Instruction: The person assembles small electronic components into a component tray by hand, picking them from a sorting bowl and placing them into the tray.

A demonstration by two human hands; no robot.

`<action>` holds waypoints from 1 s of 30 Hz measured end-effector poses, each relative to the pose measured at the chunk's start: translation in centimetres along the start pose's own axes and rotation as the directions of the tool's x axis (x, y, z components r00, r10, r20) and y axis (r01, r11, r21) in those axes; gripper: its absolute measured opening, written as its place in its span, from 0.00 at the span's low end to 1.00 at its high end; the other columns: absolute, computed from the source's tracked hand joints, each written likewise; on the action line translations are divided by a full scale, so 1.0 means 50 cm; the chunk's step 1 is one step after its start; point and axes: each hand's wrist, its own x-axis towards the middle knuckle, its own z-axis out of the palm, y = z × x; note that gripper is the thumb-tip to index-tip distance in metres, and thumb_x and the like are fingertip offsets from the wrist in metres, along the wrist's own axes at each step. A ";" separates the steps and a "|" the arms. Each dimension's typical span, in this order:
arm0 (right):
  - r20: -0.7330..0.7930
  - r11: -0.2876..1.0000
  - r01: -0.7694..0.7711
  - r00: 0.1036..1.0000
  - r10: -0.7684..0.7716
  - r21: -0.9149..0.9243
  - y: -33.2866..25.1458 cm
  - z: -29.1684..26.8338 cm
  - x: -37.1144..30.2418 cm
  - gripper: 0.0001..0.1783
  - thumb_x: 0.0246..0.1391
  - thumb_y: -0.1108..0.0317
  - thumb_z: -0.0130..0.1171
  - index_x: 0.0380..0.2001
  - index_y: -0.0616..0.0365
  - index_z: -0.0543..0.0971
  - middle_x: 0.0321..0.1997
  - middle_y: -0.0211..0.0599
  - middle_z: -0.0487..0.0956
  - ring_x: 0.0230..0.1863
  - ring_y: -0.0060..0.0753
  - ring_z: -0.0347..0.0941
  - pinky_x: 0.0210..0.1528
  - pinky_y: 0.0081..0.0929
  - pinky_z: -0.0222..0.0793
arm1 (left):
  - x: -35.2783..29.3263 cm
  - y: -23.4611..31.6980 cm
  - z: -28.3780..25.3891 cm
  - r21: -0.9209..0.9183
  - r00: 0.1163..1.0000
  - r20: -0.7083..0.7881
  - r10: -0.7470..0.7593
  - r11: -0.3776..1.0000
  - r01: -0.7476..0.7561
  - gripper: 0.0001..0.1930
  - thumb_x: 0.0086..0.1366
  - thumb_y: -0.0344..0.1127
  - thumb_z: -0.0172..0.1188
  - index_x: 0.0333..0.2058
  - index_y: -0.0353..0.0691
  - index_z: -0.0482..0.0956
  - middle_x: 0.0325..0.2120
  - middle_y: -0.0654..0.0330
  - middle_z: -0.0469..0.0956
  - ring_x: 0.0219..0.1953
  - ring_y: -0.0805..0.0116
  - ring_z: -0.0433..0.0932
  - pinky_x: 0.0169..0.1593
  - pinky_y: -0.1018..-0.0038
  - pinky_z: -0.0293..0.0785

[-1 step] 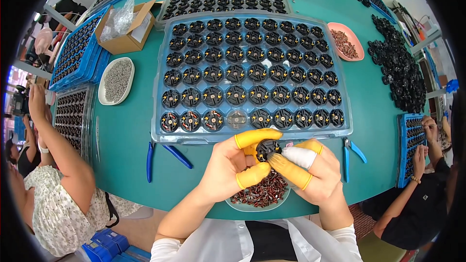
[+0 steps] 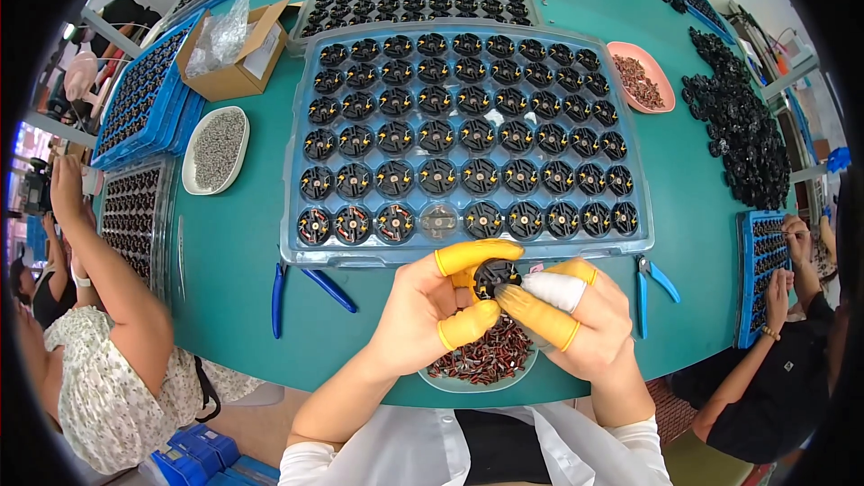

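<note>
Just in front of the tray's near edge, my left hand [image 2: 416, 315] holds a black round plastic part [image 2: 494, 277] between thumb and fingers, which wear yellow finger cots. My right hand [image 2: 576, 319] closes in on it from the right. Its fingers, in yellow cots and one white wrap, press at the part's near side; whether they pinch a small piece there is hidden. Below both hands stands a bowl [image 2: 468, 385] of small dark-red and silver pieces. The blue tray [image 2: 299, 247] carries rows of similar black round parts; one pocket [image 2: 439, 223] in the nearest row has none.
Blue-handled pliers [image 2: 278, 301] lie left of my hands, blue cutters [image 2: 643, 301] to the right. A white dish [image 2: 191, 178] holds small silver pieces, a pink dish [image 2: 668, 99] reddish ones. Black parts [image 2: 742, 126] are heaped at right. A carton [image 2: 229, 81] and co-workers' arms flank the table.
</note>
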 end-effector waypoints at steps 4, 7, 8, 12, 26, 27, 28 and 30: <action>-0.072 0.986 -0.125 0.988 0.133 0.108 -0.002 0.008 -0.010 0.12 0.28 0.75 0.64 0.23 0.61 0.76 0.26 0.38 0.74 0.21 0.33 0.70 0.21 0.22 0.66 | -0.005 -0.013 -0.006 -0.016 1.000 0.010 0.022 1.000 -0.022 0.20 0.51 0.24 0.55 0.45 0.33 0.66 0.40 0.60 0.69 0.40 0.76 0.68 0.42 0.79 0.67; -0.074 0.973 -0.163 0.981 0.177 0.165 -0.003 0.011 -0.012 0.13 0.27 0.76 0.65 0.22 0.61 0.74 0.26 0.39 0.74 0.20 0.35 0.71 0.21 0.22 0.66 | -0.007 -0.014 -0.002 -0.056 0.999 -0.006 0.034 0.998 -0.035 0.20 0.51 0.24 0.55 0.45 0.33 0.66 0.42 0.59 0.68 0.43 0.73 0.67 0.47 0.76 0.65; -0.074 0.973 -0.162 0.982 0.176 0.166 -0.004 0.012 -0.010 0.13 0.27 0.76 0.65 0.22 0.61 0.74 0.26 0.39 0.74 0.20 0.35 0.71 0.21 0.22 0.66 | -0.007 -0.013 0.001 -0.013 0.997 -0.004 0.078 0.997 -0.078 0.20 0.51 0.24 0.55 0.45 0.33 0.66 0.42 0.59 0.67 0.42 0.73 0.68 0.46 0.77 0.65; 0.050 0.823 -0.341 0.932 0.359 0.454 0.000 0.012 -0.020 0.13 0.29 0.79 0.62 0.24 0.63 0.71 0.26 0.38 0.73 0.24 0.30 0.70 0.28 0.21 0.66 | -0.007 -0.011 0.002 0.078 0.991 -0.002 0.133 0.988 -0.132 0.19 0.51 0.23 0.54 0.44 0.33 0.67 0.38 0.60 0.67 0.38 0.74 0.69 0.42 0.79 0.66; 0.146 0.574 -0.489 0.829 0.539 0.657 -0.017 0.024 -0.016 0.11 0.35 0.78 0.61 0.24 0.64 0.71 0.28 0.34 0.73 0.30 0.23 0.70 0.35 0.19 0.68 | -0.011 -0.018 0.008 0.332 0.949 -0.012 0.316 0.896 -0.294 0.16 0.43 0.20 0.54 0.35 0.30 0.71 0.36 0.54 0.70 0.38 0.67 0.69 0.45 0.73 0.64; 0.146 0.574 -0.489 0.829 0.540 0.656 -0.016 0.024 -0.017 0.11 0.35 0.78 0.61 0.24 0.64 0.71 0.28 0.34 0.73 0.30 0.23 0.70 0.35 0.19 0.68 | -0.009 -0.018 0.007 0.346 0.948 -0.007 0.318 0.890 -0.297 0.15 0.43 0.20 0.54 0.35 0.30 0.71 0.36 0.55 0.70 0.38 0.68 0.69 0.44 0.73 0.64; 0.151 0.538 -0.487 0.821 0.551 0.689 -0.014 0.026 -0.018 0.11 0.35 0.79 0.61 0.25 0.64 0.70 0.27 0.34 0.72 0.30 0.23 0.69 0.35 0.19 0.68 | -0.007 -0.014 0.003 0.345 0.948 -0.006 0.318 0.891 -0.297 0.15 0.43 0.20 0.54 0.35 0.30 0.71 0.36 0.55 0.70 0.38 0.68 0.69 0.44 0.73 0.64; 0.156 0.501 -0.483 0.813 0.561 0.718 -0.009 0.029 -0.021 0.11 0.36 0.79 0.61 0.25 0.64 0.70 0.27 0.34 0.72 0.30 0.23 0.69 0.35 0.20 0.68 | -0.004 -0.005 -0.007 0.454 0.976 0.043 0.213 0.866 -0.209 0.17 0.44 0.21 0.55 0.36 0.31 0.69 0.36 0.56 0.69 0.37 0.70 0.69 0.42 0.75 0.66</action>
